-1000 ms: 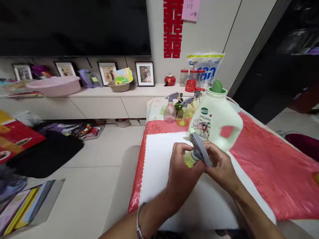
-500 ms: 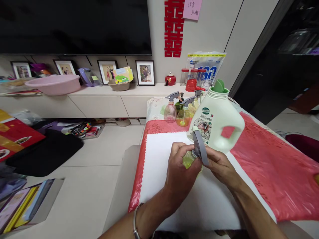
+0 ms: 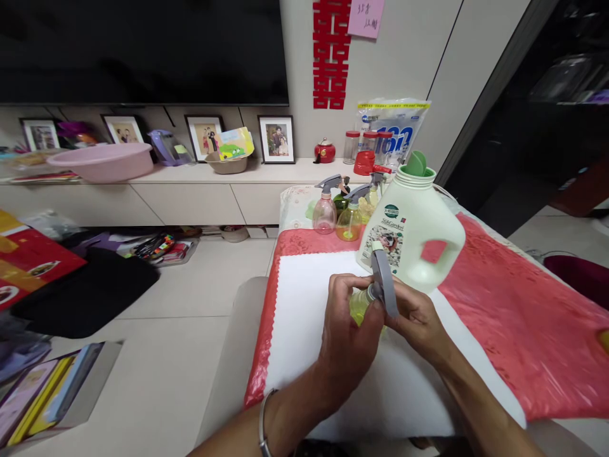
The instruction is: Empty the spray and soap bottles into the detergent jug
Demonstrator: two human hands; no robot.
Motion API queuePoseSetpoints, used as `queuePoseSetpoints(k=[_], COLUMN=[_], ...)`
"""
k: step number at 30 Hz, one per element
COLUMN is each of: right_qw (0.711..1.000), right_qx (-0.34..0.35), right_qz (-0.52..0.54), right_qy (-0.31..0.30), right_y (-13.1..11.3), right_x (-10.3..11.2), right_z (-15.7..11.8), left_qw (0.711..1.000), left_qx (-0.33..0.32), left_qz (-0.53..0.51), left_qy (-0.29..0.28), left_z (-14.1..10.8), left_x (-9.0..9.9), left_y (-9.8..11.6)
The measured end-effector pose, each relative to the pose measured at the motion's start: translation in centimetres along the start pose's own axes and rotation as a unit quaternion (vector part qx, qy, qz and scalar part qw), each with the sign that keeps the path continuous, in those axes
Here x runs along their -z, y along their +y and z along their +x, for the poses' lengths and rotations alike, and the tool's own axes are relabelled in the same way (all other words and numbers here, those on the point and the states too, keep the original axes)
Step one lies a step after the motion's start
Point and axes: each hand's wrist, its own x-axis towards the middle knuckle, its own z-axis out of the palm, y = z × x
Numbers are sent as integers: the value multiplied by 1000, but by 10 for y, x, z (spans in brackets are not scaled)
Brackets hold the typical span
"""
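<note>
Between my hands is a small clear spray bottle [image 3: 360,307] with yellow-green liquid in it and a grey trigger head [image 3: 384,282] at its neck. My left hand [image 3: 349,330] is closed around the bottle's neck and the base of the head. From the other side, my right hand [image 3: 419,317] grips the grey head; some of its fingers are hidden behind it. Just beyond stands a large pale green jug [image 3: 440,219] with a green scoop-like piece [image 3: 416,164] in its mouth. A pink spray bottle [image 3: 325,214] and an orange-yellow spray bottle [image 3: 349,222] stand farther back.
A white mat [image 3: 304,304] lies over the red table cover [image 3: 514,317]. Behind the table, a long cabinet [image 3: 190,197] bears picture frames, a pink basin [image 3: 102,162], a red pot [image 3: 325,151] and red-lidded jars [image 3: 351,147]. A box of books [image 3: 61,387] stands on the floor.
The fingers of both my hands have shifted slightly around the spray head, and the right hand's fingers are more bent. The bottle stays in nearly the same place.
</note>
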Motion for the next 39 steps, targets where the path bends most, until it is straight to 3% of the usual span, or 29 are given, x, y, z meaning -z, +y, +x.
queuePoseSetpoints(k=[4, 12, 17, 21, 27, 31, 39], right_qw=[999, 996, 996, 988, 976, 980, 982], right_qx=[22, -4, -75, -139, -177, -162, -168], right_qz=[8, 8, 12, -62, -123, -114, -92], right_qy=[42, 94, 55, 24, 13, 18, 5], right_y=[3, -4, -5, -2, -1, 1, 3], right_x=[-3, -9, -12, -19, -23, -23, -20], right_z=[2, 4, 1, -2, -2, -3, -7], left_qw=[1000, 996, 996, 994, 991, 992, 993], left_qx=[10, 63, 76, 89, 32, 25, 3], left_qz=[11, 28, 25, 34, 126, 115, 94], left_qy=[22, 49, 45, 49, -7, -47, -74], left_z=[0, 6, 11, 15, 22, 24, 25], left_x=[-4, -10, -9, -8, 2, 8, 11], left_y=[-1, -1, 0, 3, 11, 9, 5])
